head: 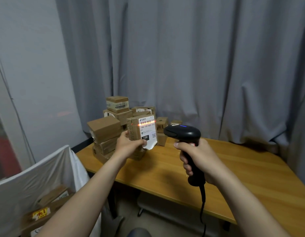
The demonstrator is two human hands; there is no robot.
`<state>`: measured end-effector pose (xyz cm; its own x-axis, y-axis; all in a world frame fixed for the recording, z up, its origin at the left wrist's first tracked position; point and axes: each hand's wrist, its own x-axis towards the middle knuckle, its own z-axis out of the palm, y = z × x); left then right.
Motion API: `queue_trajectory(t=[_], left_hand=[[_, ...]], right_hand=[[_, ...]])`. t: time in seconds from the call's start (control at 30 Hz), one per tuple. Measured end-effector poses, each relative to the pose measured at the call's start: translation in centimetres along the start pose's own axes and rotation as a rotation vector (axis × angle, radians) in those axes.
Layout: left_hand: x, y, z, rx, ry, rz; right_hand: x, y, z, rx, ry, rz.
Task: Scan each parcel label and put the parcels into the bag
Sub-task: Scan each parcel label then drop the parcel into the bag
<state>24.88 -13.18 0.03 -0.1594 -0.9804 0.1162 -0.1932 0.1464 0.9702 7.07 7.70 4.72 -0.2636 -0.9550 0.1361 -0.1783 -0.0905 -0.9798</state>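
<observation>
My left hand [127, 142] grips a small brown cardboard parcel [133, 129] upright above the table, its white label [147, 130] facing me. A red scan line runs across the barcode at the label's top. The label's lower edge curls loose below the box. My right hand [197, 158] holds the handle of a black barcode scanner [182, 132], whose head points left at the label from close by; a blue light glows on top. The white bag [45, 168] stands open at lower left with several parcels [52, 195] inside.
A pile of brown parcels [105, 130] is stacked on the far left corner of the wooden table [233, 177]. The scanner's black cable [203, 207] hangs down past the table's front edge. Grey curtains hang behind. A chair base shows under the table.
</observation>
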Motion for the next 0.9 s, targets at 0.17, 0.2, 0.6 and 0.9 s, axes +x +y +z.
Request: queue_trajectory(t=[0.17,0.2,0.6,0.9], left_hand=[[-0.4,-0.8,-0.8,-0.001,-0.014,-0.039],[-0.5,-1.0,-1.1,0.008,-0.013,-0.049],[-4.5,-4.2,-8.8,0.107,0.082,-0.085],[-8.0,-9.4,-17.5,0.354,0.181,-0.264]], right_hand=[[0.5,0.9,0.1,-0.013,0.082,-0.001],[0.8,1.3,0.2,-0.013,0.106,0.008],[3.5,5.2,5.5,-0.01,0.051,0.156],[3.9,6.8,10.2,-0.03,-0.016,0.233]])
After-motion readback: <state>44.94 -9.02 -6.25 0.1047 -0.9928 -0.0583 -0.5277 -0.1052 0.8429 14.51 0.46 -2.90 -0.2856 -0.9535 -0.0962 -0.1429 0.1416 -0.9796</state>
